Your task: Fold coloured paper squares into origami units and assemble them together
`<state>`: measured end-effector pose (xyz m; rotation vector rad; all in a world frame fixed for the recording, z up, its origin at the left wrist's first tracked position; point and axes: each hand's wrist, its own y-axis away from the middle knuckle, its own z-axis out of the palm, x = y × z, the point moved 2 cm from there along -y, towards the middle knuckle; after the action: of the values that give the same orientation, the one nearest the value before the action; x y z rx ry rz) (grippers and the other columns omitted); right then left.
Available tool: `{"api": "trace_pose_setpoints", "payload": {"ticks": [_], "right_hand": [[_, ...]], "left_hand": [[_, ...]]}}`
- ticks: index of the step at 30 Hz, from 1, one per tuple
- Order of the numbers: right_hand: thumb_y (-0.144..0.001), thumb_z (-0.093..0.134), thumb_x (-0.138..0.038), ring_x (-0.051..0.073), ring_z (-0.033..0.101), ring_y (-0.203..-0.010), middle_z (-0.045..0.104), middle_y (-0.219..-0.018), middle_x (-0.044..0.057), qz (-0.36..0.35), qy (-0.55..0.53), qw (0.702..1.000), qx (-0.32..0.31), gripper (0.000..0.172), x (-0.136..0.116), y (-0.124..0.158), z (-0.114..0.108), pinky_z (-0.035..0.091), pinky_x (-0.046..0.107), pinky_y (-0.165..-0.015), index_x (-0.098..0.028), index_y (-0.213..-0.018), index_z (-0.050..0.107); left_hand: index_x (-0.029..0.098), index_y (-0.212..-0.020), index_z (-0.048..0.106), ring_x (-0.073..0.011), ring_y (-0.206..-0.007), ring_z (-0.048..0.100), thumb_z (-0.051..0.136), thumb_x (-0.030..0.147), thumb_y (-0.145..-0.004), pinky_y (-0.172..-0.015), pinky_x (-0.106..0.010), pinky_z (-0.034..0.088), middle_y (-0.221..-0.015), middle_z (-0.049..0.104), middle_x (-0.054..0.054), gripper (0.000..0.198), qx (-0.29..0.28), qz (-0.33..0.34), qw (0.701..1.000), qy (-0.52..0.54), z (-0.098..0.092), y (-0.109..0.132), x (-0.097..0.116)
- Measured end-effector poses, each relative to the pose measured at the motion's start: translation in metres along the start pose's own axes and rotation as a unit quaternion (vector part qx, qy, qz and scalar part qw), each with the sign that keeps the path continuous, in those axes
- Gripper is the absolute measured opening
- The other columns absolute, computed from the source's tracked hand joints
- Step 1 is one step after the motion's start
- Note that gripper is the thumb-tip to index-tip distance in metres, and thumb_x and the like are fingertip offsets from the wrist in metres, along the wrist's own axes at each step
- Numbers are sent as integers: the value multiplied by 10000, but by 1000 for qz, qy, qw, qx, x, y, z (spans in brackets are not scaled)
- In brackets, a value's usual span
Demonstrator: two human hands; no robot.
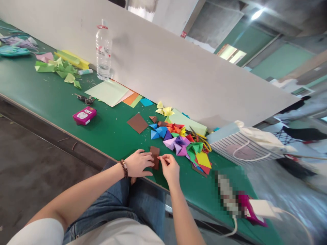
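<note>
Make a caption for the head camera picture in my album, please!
Left hand on brown paper, right hand at its edge, colourful paper shapes nearby.

Hands, two: left hand, right hand. Brown rectangle, one. Lone brown square, one. Clear bottle, one. Glue stick, one. Magenta packets, two. Striped bag, one.
</note>
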<state>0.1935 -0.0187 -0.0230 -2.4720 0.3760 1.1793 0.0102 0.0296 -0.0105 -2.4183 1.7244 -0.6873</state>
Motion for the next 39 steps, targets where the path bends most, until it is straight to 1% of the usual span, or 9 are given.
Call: {"api": "trace_pose_setpoints", "payload": {"ticks": [9,14,22,25,28,30,33,36,39], "right_hand": [[-806,516,-378,239,700,-827,756,-858,66,7,32,999,12,151,-3,-15,2,478,322,-718,-231,-801,548],[-797,512,-363,236,699,-834,757,-844,59,5,33,999,17,138,-1,-29,5,479,322,-729,-231,-787,549],[-812,501,-385,233,696,-798,754,-817,64,-13,28,999,21,176,6,-47,12,492,346,-740,-220,-798,564],[-832,494,-404,217,693,-790,748,-846,75,-38,21,999,1,230,11,-48,8,506,338,-739,-200,-870,592],[-820,532,-437,186,648,-673,723,-904,85,-74,32,996,-25,294,14,-49,-1,506,331,-679,-185,-934,628],[-792,585,-448,167,587,-607,697,-880,71,-105,49,992,-51,272,13,-52,-7,492,332,-649,-197,-863,663],[-777,631,-434,164,552,-611,655,-786,37,-153,63,980,-109,223,9,-55,-12,478,322,-639,-222,-730,682],[-807,623,-408,167,564,-636,632,-740,19,-191,65,967,-157,209,6,-57,-15,470,307,-627,-232,-714,685],[-836,612,-387,173,586,-674,631,-730,15,-219,64,955,-187,200,7,-55,-16,468,302,-639,-234,-729,685]], "left_hand": [[239,-1097,647,-261,-1278,483,576,511,-847,-1057,-427,305,-1216,640,-46,376,5,1,1000,-3,3,0,-2],[239,-1105,651,-257,-1277,486,573,501,-852,-1056,-418,315,-1220,639,-47,372,1,0,1000,0,1,0,-1],[243,-1124,645,-262,-1283,479,571,500,-853,-1064,-423,311,-1219,637,-54,381,-2,0,1000,2,0,0,-1],[241,-1122,646,-253,-1281,483,571,509,-852,-1059,-413,318,-1225,633,-49,388,1,0,1000,1,1,1,-1],[244,-1114,650,-250,-1274,489,569,518,-850,-1057,-407,323,-1218,634,-52,389,3,-1,1000,0,1,1,-1],[250,-1106,651,-254,-1277,485,568,522,-848,-1060,-412,316,-1216,635,-54,383,3,-1,1000,1,1,1,-1],[251,-1097,649,-256,-1284,477,576,513,-847,-1072,-425,297,-1225,633,-51,369,1,-3,1000,3,0,0,0],[244,-1100,646,-251,-1295,467,583,503,-847,-1082,-425,286,-1235,634,-43,367,-4,-5,1000,6,-1,-1,1],[241,-1103,646,-250,-1297,466,585,497,-849,-1080,-421,288,-1243,633,-39,367,-11,-5,1000,8,-2,-1,1]]}}
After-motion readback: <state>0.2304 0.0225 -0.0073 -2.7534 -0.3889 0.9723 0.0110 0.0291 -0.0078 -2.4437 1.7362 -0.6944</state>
